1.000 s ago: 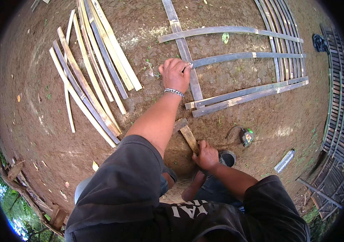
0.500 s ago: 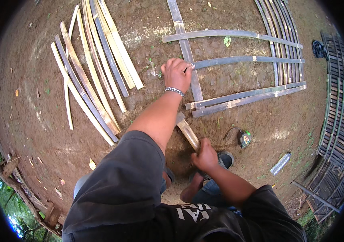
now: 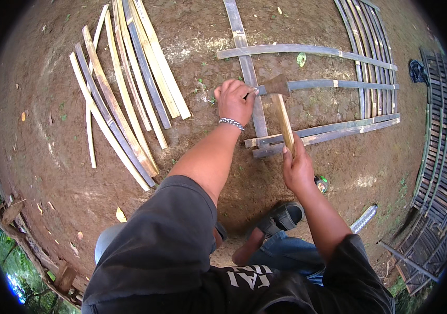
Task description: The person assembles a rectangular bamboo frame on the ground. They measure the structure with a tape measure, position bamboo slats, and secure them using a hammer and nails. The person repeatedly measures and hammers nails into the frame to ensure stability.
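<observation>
My left hand (image 3: pixel 235 102), with a chain bracelet at the wrist, is closed in a pinch where a grey bamboo slat (image 3: pixel 315 84) meets an upright slat (image 3: pixel 244 62). A small pale speck shows at its fingertips, too tiny to name. My right hand (image 3: pixel 298 166) grips the wooden handle of a hatchet (image 3: pixel 284 121). Its dark flared metal head hangs over the slat, just right of my left fingers. Another cross slat (image 3: pixel 299 49) lies farther away, and two slats (image 3: pixel 333 131) lie side by side nearer me.
Loose bamboo strips (image 3: pixel 124 89) lie at the left. Several parallel slats (image 3: pixel 375 57) form the frame's right end. A tape measure (image 3: pixel 321 183) is partly hidden by my right forearm. A plastic bottle (image 3: pixel 364 219) and finished-looking slatted panels (image 3: pixel 435 125) are at the right.
My right hand has raised the hatchet up and forward, from near my feet to over the slat beside my left hand. My left hand stays in its pinch at the joint.
</observation>
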The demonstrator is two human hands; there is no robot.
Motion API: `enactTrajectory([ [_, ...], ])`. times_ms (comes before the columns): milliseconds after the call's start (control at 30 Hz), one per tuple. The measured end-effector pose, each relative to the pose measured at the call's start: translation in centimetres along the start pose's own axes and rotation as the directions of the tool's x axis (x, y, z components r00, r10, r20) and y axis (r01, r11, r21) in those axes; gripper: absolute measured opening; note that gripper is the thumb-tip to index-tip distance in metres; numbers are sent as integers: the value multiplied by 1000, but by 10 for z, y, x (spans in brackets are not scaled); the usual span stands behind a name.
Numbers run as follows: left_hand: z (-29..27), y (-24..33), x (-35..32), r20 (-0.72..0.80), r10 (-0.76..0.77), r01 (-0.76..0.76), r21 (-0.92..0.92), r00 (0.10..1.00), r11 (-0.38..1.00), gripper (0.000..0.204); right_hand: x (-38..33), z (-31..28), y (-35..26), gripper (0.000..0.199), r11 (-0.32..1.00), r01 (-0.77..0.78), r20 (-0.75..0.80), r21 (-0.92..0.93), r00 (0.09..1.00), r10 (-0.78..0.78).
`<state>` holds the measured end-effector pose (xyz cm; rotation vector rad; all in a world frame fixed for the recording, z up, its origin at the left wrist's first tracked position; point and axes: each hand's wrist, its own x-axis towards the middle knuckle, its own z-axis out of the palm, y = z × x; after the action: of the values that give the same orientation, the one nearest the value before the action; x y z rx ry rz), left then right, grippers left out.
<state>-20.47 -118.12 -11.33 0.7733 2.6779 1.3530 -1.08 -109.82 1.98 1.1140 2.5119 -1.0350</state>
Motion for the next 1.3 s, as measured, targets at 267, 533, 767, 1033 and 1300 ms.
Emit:
enactTrajectory([
  [267,-3,-1,0,27,-9,9,22,1000,1000,9,15,18,5,48,987,162,-55,-14,985,-162],
  [533,0,0,0,-22,19,-19,13,1000,1000,10,15,17,9,49,982,184,-79,-31,979,-186],
  [767,-1,-3,0,17,26,-27,46,1000,999,11,18,18,7,51,987,154,-73,-51,985,-158],
  [1033,-1,-1,2,11,52,-53,46,999,998,12,19,20,15,50,983,146,-38,-107,988,-151],
  [1300,-1,-3,0,7,41,-41,56,999,998,11,20,19,5,48,990,88,5,-112,996,-88],
])
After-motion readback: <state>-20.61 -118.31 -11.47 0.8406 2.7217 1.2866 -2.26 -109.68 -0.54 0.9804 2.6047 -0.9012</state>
